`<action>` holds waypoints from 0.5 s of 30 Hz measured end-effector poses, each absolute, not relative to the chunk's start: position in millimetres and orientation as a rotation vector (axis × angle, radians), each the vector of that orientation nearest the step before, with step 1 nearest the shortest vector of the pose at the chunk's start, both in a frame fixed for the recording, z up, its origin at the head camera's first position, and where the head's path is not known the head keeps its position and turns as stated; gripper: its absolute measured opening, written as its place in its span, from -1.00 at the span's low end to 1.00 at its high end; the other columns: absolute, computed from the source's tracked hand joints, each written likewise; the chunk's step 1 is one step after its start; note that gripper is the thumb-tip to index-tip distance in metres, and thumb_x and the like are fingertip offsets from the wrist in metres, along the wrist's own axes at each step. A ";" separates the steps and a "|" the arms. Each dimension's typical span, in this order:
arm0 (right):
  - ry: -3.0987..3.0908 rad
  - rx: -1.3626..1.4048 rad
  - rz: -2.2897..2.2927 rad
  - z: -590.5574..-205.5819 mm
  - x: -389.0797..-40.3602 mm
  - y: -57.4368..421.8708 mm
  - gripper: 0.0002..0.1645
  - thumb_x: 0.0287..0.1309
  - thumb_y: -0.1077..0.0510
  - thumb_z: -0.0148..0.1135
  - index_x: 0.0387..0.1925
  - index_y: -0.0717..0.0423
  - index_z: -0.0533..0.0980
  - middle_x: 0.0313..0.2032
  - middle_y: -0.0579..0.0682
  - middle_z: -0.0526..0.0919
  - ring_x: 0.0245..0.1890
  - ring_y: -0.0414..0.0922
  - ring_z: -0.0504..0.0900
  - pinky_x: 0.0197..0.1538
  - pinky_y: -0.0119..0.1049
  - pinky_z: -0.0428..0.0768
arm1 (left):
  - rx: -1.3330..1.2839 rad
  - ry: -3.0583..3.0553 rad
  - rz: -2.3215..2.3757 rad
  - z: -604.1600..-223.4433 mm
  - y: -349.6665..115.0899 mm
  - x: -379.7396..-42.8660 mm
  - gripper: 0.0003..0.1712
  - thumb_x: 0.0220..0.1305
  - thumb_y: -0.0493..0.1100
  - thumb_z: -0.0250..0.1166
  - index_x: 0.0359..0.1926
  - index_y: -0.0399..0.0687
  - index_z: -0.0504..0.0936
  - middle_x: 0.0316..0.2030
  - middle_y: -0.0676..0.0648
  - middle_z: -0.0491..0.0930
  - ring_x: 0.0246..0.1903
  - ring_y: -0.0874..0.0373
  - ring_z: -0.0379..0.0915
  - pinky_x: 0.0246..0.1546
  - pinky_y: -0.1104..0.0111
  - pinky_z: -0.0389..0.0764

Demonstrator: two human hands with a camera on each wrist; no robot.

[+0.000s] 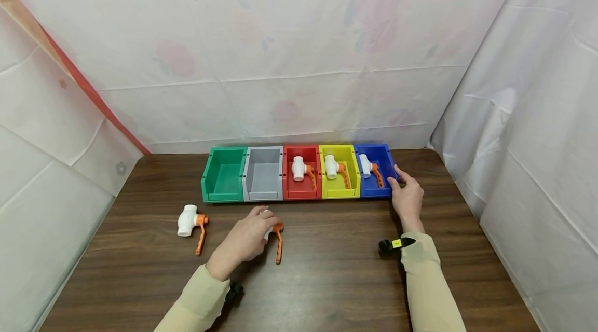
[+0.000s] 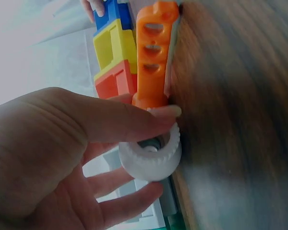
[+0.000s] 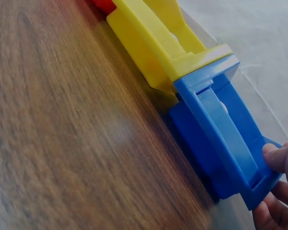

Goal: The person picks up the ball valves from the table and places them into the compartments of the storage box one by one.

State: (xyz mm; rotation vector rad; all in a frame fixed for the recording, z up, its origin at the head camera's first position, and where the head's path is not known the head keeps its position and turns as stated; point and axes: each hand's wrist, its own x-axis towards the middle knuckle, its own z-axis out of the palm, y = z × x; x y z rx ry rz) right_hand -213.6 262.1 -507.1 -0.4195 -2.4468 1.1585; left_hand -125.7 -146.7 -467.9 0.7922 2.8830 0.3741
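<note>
My left hand [image 1: 248, 233] grips a white ball valve [image 2: 151, 160] by its body, thumb on one side and fingers on the other. The valve's orange lever [image 1: 279, 246] points toward me in the head view. At the right end of the bin row, my right hand [image 1: 407, 198] holds the side wall of the blue bin [image 3: 216, 129] between thumb and fingers. One valve each lies in the blue bin, the yellow bin [image 1: 353, 166] and the red bin [image 1: 302, 194]. Another white valve [image 1: 188, 221] with an orange lever rests on the table left of my left hand.
The grey bin [image 1: 263, 176] and the green bin [image 1: 226, 176] form the left end of the row, with no valve showing inside. A white patterned curtain [image 1: 280, 62] hangs behind the dark wooden table [image 1: 336, 270]. Another white curtain [image 1: 546, 140] borders the right side.
</note>
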 end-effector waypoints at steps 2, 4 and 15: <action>-2.449 -0.426 1.163 -507.4 -213.8 261.7 -0.49 0.33 0.09 0.30 0.29 -0.10 0.53 0.18 0.12 0.60 0.23 0.08 0.50 0.24 0.08 0.40 | 0.785 2.894 0.351 -467.7 -145.2 -125.2 -0.43 0.00 -0.47 0.44 0.04 0.08 0.70 0.05 -0.01 0.58 0.30 -0.11 0.24 -0.11 -0.01 0.63; -2.448 -0.431 1.166 -507.5 -213.9 261.2 -0.49 0.33 0.10 0.30 0.29 -0.10 0.53 0.17 0.14 0.60 0.22 0.08 0.51 0.24 0.08 0.40 | 0.780 2.903 0.328 -468.1 -143.9 -125.0 -0.43 0.00 -0.47 0.40 0.03 0.12 0.70 0.04 0.00 0.57 0.30 -0.11 0.25 -0.16 -0.03 0.63; -2.447 -0.434 1.183 -505.7 -211.8 260.0 -0.49 0.34 0.11 0.28 0.31 -0.13 0.52 0.20 0.14 0.58 0.24 0.08 0.49 0.27 0.07 0.38 | 0.806 2.951 0.308 -471.0 -142.8 -125.3 -0.40 -0.07 -0.47 0.33 -0.04 0.20 0.76 -0.06 0.08 0.58 0.25 -0.09 0.29 -0.30 -0.01 0.64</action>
